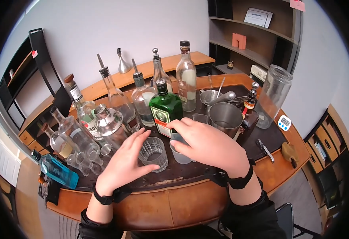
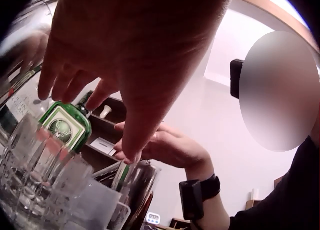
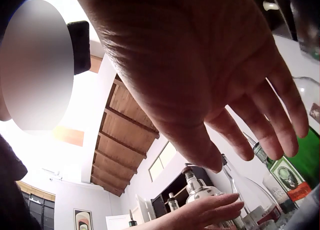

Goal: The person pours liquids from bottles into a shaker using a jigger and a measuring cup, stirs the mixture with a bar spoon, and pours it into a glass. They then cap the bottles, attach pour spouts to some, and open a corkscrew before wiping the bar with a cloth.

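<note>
My left hand point(image 1: 123, 164) hovers beside a cut-glass tumbler point(image 1: 154, 157), thumb and fingers spread apart with nothing between them. In the left wrist view, the ridged tumbler point(image 2: 35, 175) is below the fingertips. Over a translucent plastic cup point(image 1: 181, 156), my right hand point(image 1: 212, 145) reaches inward with loosely extended fingers. Its palm point(image 3: 200, 74) is bare in the right wrist view. Behind these fingers stands a green square bottle point(image 1: 170, 104) with a pour spout, its label partly covered by the hand in the head view.
Clear bottles with spouts point(image 1: 116, 97) and a cocktail shaker point(image 1: 110, 123) crowd the left. Small glasses point(image 1: 83, 163) and a blue bottle point(image 1: 59, 171) are farther left. On the right are a metal tin point(image 1: 225, 119), a tall glass jar point(image 1: 274, 97), a knife point(image 1: 265, 150) and a timer point(image 1: 285, 122).
</note>
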Demonstrator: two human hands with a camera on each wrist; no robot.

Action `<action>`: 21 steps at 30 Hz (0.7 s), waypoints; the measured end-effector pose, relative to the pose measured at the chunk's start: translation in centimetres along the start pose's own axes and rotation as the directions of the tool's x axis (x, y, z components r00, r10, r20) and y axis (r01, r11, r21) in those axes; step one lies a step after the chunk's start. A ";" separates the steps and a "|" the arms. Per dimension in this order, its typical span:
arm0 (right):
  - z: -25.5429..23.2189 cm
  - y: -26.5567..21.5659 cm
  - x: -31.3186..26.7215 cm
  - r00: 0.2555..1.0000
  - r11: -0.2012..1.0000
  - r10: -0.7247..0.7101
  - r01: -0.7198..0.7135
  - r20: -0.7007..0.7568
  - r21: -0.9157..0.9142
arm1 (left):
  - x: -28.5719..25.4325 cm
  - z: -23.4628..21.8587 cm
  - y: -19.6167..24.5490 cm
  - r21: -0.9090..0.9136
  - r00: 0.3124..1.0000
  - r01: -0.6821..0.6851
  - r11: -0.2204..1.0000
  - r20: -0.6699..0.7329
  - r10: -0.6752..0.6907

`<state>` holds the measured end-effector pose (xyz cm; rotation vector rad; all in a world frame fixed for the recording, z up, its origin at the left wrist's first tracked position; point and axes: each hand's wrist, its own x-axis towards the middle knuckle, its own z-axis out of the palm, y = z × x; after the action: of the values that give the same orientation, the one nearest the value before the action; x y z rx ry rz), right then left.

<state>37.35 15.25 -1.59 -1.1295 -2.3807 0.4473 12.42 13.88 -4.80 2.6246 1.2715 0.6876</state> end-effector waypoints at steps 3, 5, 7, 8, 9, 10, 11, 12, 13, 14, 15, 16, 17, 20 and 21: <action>1.3 0.5 0.4 0.997 0.998 -0.028 0.024 -0.066 -0.066 | 0.2 1.3 -0.4 0.015 0.999 0.048 0.999 -0.015 -0.048; 2.1 1.0 0.7 0.994 0.982 0.100 -0.105 -0.042 -0.160 | 0.2 1.7 -1.0 0.027 0.999 0.038 0.999 -0.004 -0.038; 2.8 1.6 0.9 0.993 0.977 0.117 -0.118 -0.017 -0.180 | 0.3 1.7 -1.0 -0.075 0.996 0.079 0.994 0.052 -0.076; 3.0 1.8 1.0 0.989 0.970 0.150 -0.145 0.012 -0.193 | 0.3 1.8 -1.1 -0.077 0.996 0.084 0.993 0.048 -0.081; 3.3 1.9 1.1 0.982 0.963 0.183 -0.170 0.041 -0.208 | 0.4 2.0 -1.4 -0.094 0.995 0.097 0.991 0.041 -0.093; 3.5 2.0 1.3 0.983 0.964 0.177 -0.164 0.046 -0.211 | 0.4 2.2 -1.6 -0.110 0.994 0.109 0.988 0.034 -0.106; 3.6 2.0 1.4 0.978 0.963 0.194 -0.176 0.075 -0.205 | 0.4 2.4 -1.8 -0.112 0.993 0.115 0.987 0.029 -0.112; 3.8 2.0 1.5 0.972 0.962 0.211 -0.187 0.105 -0.199 | 0.4 2.5 -1.9 -0.108 0.995 0.097 0.989 0.015 -0.096; 4.0 2.2 1.7 0.972 0.962 0.206 -0.181 0.110 -0.202 | 0.3 2.6 -2.0 -0.104 0.997 0.080 0.991 0.001 -0.080; 4.3 2.3 1.8 0.974 0.957 0.206 -0.180 0.095 -0.229 | 0.3 2.6 -2.0 -0.106 0.996 0.086 0.991 -0.004 -0.086; 4.4 2.4 1.9 0.976 0.950 0.205 -0.178 0.080 -0.255 | 0.3 2.6 -2.1 -0.107 0.997 0.078 0.991 -0.005 -0.079; 4.3 2.3 1.9 0.976 0.951 0.199 -0.171 0.087 -0.258 | 0.3 2.6 -2.1 -0.108 0.997 0.072 0.992 -0.006 -0.073; 4.0 2.2 1.8 0.981 0.934 0.194 -0.179 0.018 -0.310 | 0.3 2.7 -2.1 -0.110 0.997 0.079 0.991 -0.011 -0.081; 3.4 1.9 1.7 0.976 0.904 0.193 -0.217 -0.103 -0.369 | 0.2 2.8 -2.2 -0.113 0.997 0.065 0.991 -0.038 -0.070; 3.3 1.9 1.7 0.965 0.893 0.205 -0.253 -0.164 -0.372 | 0.3 2.7 -2.1 -0.122 0.998 0.058 0.991 -0.022 -0.061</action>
<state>35.87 17.44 -4.76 -1.5777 -2.2963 -0.0323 12.32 15.57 -7.74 2.4785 1.2670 0.7660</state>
